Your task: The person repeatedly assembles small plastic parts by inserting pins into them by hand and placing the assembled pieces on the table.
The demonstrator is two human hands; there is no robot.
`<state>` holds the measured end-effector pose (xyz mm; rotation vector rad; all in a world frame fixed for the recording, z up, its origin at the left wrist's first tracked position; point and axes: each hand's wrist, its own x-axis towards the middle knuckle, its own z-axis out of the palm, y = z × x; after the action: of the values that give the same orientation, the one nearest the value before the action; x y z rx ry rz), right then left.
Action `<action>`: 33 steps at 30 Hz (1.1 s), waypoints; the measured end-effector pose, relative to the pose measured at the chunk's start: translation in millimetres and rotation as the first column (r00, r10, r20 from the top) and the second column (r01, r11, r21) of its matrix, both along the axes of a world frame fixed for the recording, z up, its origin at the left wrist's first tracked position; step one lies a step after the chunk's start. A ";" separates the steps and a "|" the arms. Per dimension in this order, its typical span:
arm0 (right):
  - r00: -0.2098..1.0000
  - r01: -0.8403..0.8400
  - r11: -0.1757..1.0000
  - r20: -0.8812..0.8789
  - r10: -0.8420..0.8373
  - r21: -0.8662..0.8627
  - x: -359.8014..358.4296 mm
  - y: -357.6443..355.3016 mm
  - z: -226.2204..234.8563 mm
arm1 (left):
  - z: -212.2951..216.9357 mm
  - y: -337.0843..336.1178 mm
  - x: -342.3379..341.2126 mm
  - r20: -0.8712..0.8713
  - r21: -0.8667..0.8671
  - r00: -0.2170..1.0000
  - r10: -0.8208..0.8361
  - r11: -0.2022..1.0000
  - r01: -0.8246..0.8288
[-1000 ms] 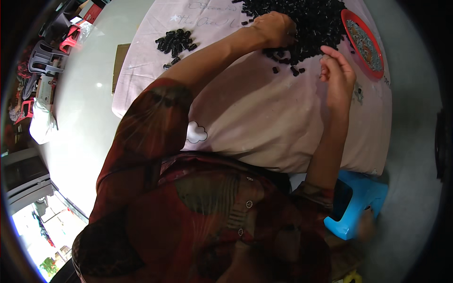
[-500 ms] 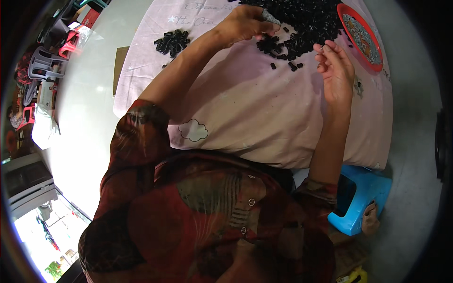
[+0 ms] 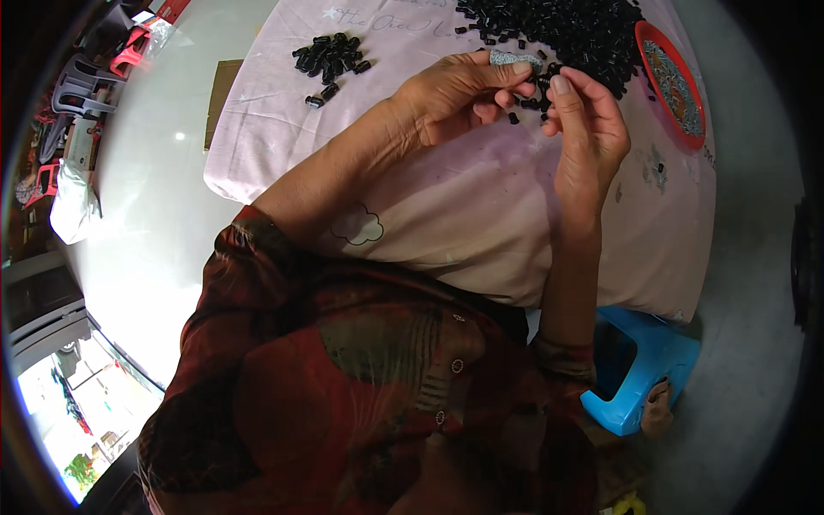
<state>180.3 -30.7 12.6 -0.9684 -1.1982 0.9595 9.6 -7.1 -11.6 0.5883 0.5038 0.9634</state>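
My left hand (image 3: 463,93), a grey speckled wrap (image 3: 515,60) around one finger, is closed in a pinch on a small black cylindrical piece (image 3: 543,81). Close against it, my right hand (image 3: 592,124) pinches thumb and forefinger together at the same piece; whatever lies between those fingertips is too small to make out. Just beyond the hands spreads a large heap of similar black pieces (image 3: 575,34). A smaller pile of black pieces (image 3: 329,56) sits to the left, with a few loose ones on its near side.
A red tray (image 3: 697,137) of small metal parts stands at the right of the table, which has a pink cloth (image 3: 463,215). Below the table's right edge is a blue plastic stool (image 3: 631,416). Grey chairs (image 3: 81,86) and a white bag (image 3: 75,206) are far left.
My hands, apart before, have come together at the near edge of the heap. The left moved right and nearer; the right moved slightly left. The view has shifted a little.
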 end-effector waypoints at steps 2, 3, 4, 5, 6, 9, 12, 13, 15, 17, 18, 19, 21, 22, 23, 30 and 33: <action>1.000 -0.004 1.000 0.002 0.004 0.010 0.1 -0.4 -3.6 | 0.1 -1.9 4.2 0.002 0.001 0.999 0.033 0.999 -0.033; 1.000 0.008 1.000 0.028 -0.008 0.021 0.9 -0.9 -6.0 | 1.7 -3.3 6.5 0.007 0.000 0.998 0.060 0.998 -0.060; 0.998 0.019 0.999 0.054 -0.020 0.031 1.4 -1.1 -7.2 | 3.3 -5.6 8.3 0.006 0.000 0.998 0.059 0.998 -0.059; 0.998 0.020 0.999 0.053 -0.022 0.031 1.8 -1.3 -7.0 | 5.3 -8.3 9.8 -0.039 0.031 0.995 0.092 0.995 -0.090; 0.996 0.035 0.999 0.079 -0.038 0.033 2.0 -2.3 -6.6 | 6.6 -10.2 10.5 -0.083 0.061 0.989 0.126 0.991 -0.122; 0.993 0.035 0.999 0.114 -0.037 0.023 0.5 -4.3 -4.7 | 5.3 -10.4 8.0 -0.187 0.173 0.967 0.174 0.975 -0.142; 0.993 -0.024 1.000 0.114 0.023 0.008 -1.0 -5.7 -1.9 | 3.5 -5.6 4.0 -0.284 0.306 0.931 0.228 0.942 -0.137; 0.992 -0.067 0.998 0.103 0.066 0.006 -1.3 -5.5 -1.4 | 3.6 -3.9 2.3 -0.284 0.305 0.931 0.230 0.942 -0.140; 0.990 -0.089 0.996 0.113 0.088 0.002 0.3 -6.2 -3.9 | 4.5 -1.4 -1.9 -0.282 0.310 0.919 0.276 0.933 -0.185; 0.987 -0.105 0.994 0.122 0.104 -0.004 1.6 -5.9 -6.3 | 4.5 0.9 -6.8 -0.317 0.338 0.909 0.272 0.928 -0.160; 0.985 -0.118 0.993 0.127 0.117 -0.004 2.0 -3.6 -7.7 | 6.0 0.4 -8.6 -0.350 0.365 0.897 0.271 0.921 -0.136; 0.983 -0.130 0.991 0.132 0.130 -0.004 3.1 -2.6 -8.8 | 7.8 0.0 -11.4 -0.350 0.362 0.897 0.268 0.922 -0.134; 0.979 -0.131 0.991 0.151 0.134 -0.030 8.2 -3.3 -9.1 | 11.9 -0.6 -15.5 -0.406 0.348 0.889 0.211 0.935 -0.064; 0.975 -0.133 0.990 0.170 0.140 -0.052 9.9 -3.9 -9.0 | 11.4 -0.7 -14.4 -0.404 0.348 0.890 0.210 0.935 -0.063; 0.975 -0.131 0.990 0.171 0.138 -0.052 10.2 -4.8 -9.4 | 11.0 -0.5 -12.6 -0.426 0.358 0.876 0.227 0.931 -0.068; 0.978 -0.208 0.964 0.001 0.211 -0.166 8.8 -6.0 -4.1 | 3.7 -0.4 -7.5 -0.348 0.377 0.911 0.224 0.923 -0.083; 0.962 -0.273 0.943 -0.068 0.265 -0.189 12.1 -4.4 -5.5 | 0.1 1.5 -6.9 -0.338 0.350 0.922 0.188 0.935 -0.062</action>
<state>192.3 -35.1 7.2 -0.9484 -1.2381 1.3301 2.7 -5.6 -11.4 1.0669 0.7253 1.0772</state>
